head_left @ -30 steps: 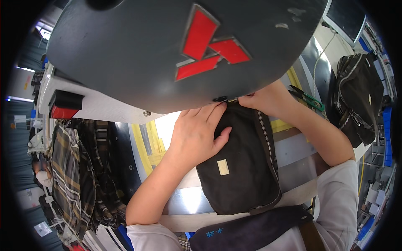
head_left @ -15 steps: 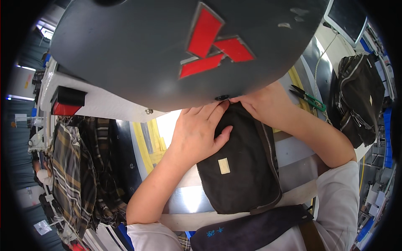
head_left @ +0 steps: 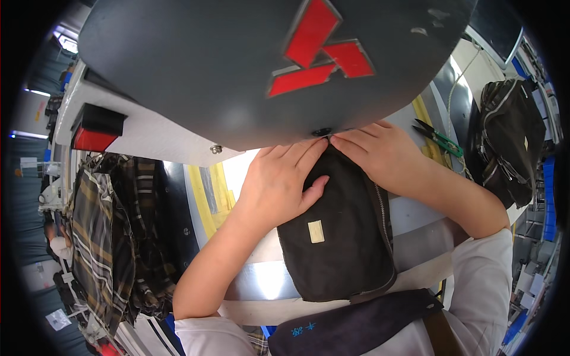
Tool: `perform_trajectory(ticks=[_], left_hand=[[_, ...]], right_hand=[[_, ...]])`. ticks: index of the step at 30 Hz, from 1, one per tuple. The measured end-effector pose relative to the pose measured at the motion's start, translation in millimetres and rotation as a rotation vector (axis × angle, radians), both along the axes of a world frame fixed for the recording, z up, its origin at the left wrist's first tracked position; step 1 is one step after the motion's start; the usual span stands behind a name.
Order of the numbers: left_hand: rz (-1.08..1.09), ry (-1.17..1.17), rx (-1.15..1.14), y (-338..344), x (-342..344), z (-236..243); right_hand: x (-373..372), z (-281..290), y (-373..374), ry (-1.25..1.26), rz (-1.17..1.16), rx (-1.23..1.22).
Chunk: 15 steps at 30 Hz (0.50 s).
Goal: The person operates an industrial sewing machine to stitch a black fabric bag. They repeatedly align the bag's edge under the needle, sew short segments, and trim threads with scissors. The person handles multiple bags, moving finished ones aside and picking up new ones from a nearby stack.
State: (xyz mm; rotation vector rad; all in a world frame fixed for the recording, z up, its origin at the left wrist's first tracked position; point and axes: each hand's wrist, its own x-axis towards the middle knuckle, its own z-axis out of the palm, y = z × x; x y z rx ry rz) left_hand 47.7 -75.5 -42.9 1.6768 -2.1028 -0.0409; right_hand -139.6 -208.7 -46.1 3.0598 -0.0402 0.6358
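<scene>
A dark brown fabric pouch (head_left: 335,255) lies lengthwise before me, with a metal zipper along its right side and a small cream label (head_left: 316,232) on its face. Its far end runs up to the underside of a dark grey sewing machine head (head_left: 196,71). My left hand (head_left: 276,184) rests flat on the pouch's upper left, fingers stretched toward the far end and thumb held apart. Across from it, my right hand (head_left: 383,155) lies on the upper right edge, fingers extended, its thumb hidden. Both sets of fingertips nearly meet below the machine head. The needle area is hidden.
Green-handled thread snips (head_left: 439,138) lie right of my right hand. Farther right sits another dark zippered pouch (head_left: 510,139). Plaid cloth (head_left: 101,237) hangs at the left. A tablet-like screen (head_left: 496,29) stands at the far right, and a cord (head_left: 456,80) hangs near it.
The view has shifted slightly, so the machine head appears farther right and higher. The right hand's fingers now lie straighter along the pouch's far edge. The left hand keeps about the same pose.
</scene>
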Motion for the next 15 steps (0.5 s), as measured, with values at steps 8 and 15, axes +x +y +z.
perform_trajectory(ticks=[8, 15], left_hand=[[0.0, -0.028, -0.005, -1.4, 2.5, -1.8], [-0.011, 0.02, 0.01, 1.0, 4.3, -2.7]], right_hand=[[-1.7, -3.9, 1.7, -0.014, -0.016, 0.021], [0.0, -2.8, 0.4, -0.043, -0.004, 0.056]])
